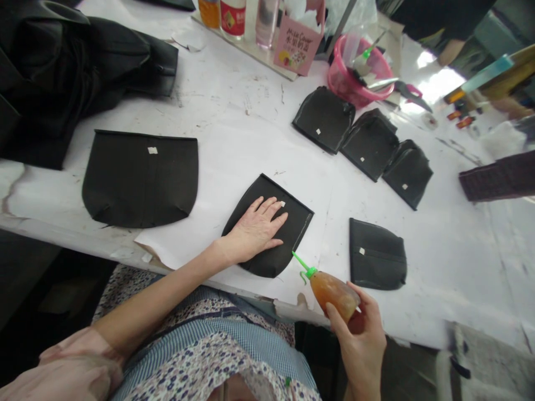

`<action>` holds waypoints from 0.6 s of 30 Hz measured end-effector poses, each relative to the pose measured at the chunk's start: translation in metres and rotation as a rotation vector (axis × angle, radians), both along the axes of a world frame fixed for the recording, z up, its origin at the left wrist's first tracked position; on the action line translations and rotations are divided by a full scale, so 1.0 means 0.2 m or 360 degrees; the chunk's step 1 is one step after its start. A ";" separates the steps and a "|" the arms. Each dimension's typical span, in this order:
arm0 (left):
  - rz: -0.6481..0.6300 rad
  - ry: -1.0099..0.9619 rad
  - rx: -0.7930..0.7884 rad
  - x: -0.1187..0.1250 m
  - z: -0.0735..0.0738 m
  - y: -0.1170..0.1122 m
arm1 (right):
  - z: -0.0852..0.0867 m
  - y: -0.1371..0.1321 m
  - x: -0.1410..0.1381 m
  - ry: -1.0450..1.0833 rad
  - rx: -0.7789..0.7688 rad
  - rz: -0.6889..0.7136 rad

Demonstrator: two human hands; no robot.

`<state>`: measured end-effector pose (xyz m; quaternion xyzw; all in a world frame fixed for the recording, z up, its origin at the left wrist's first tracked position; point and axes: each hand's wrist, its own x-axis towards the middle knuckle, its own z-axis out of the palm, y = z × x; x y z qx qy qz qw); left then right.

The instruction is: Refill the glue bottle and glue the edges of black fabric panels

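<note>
My left hand lies flat with spread fingers on a black leather-like piece that has a rounded edge and a small white tag near its straight edge. In my right hand is a squeeze bottle of amber liquid, probably glue. Its green nozzle points at the right edge of the piece, where a thin shiny line runs along the border. Whether the tip touches the edge I cannot tell. A similar larger black piece lies to the left, and a smaller one to the right.
Several black pieces overlap at the back right, near a pink basket of tools. A pink box and bottles stand on a board at the back. Black material is heaped at the left. Another person's arm shows at the far right.
</note>
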<state>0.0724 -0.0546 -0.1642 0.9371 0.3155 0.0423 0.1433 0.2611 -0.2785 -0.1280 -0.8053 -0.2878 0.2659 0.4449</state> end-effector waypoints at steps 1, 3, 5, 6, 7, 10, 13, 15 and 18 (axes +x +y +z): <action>-0.0043 -0.0017 -0.0066 -0.02 0.02 -0.01 | 0.00 0.00 0.00 -0.0007 0.0008 0.0006; -0.0190 -0.0064 -0.0202 -0.06 0.05 -0.03 | 0.00 0.00 0.00 -0.0009 0.0020 0.0020; -0.0324 -0.0099 -0.0304 -0.10 0.05 -0.05 | 0.00 0.00 -0.01 -0.0014 0.0021 0.0029; -0.0351 -0.0110 -0.0331 -0.12 0.05 -0.06 | 0.00 0.00 -0.01 -0.0022 0.0019 0.0033; -0.0350 -0.0119 -0.0342 -0.12 0.04 -0.07 | 0.00 -0.01 -0.01 -0.0034 0.0018 0.0036; -0.0314 -0.0124 -0.0340 -0.13 0.01 -0.08 | 0.00 -0.03 -0.02 -0.0071 0.0009 0.0041; -0.0312 -0.0105 -0.0350 -0.12 0.01 -0.08 | 0.01 -0.05 -0.03 -0.0069 -0.0021 0.0030; -0.0315 -0.0107 -0.0358 -0.12 0.02 -0.08 | 0.02 -0.06 -0.03 -0.0058 -0.0037 0.0019; -0.0310 -0.0123 -0.0358 -0.12 0.02 -0.08 | 0.01 -0.08 -0.04 -0.0015 -0.0042 0.0017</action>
